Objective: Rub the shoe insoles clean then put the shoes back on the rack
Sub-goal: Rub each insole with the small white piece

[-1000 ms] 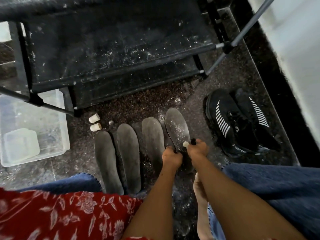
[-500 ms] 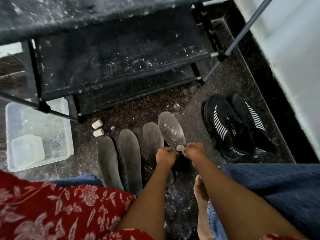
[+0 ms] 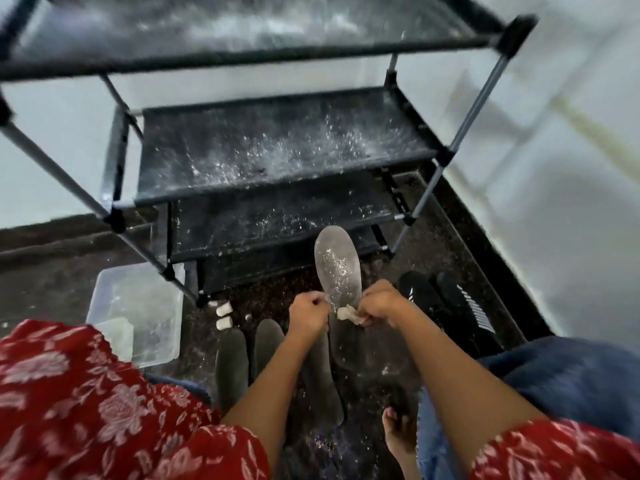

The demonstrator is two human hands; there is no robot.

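A grey insole (image 3: 336,265) dusted with white flecks stands raised, toe pointing away from me. My left hand (image 3: 309,312) grips its heel end from the left. My right hand (image 3: 380,301) pinches a small white lump (image 3: 347,313) against the heel from the right. Three more dark insoles (image 3: 232,365) lie side by side on the floor below my forearms. Two black shoes with white stripes (image 3: 450,310) rest on the floor to the right. The black shoe rack (image 3: 277,157) stands ahead, its shelves speckled white.
A clear plastic tub (image 3: 138,313) sits on the floor at the left, beside the rack's leg. Two small white cylinders (image 3: 223,316) lie near the rack foot. A white wall (image 3: 554,168) runs along the right. My bare foot (image 3: 398,434) rests on the dark floor.
The view has tilted up, showing more of the rack. Both hands have lifted the speckled insole off the floor and hold it higher, toe forward.
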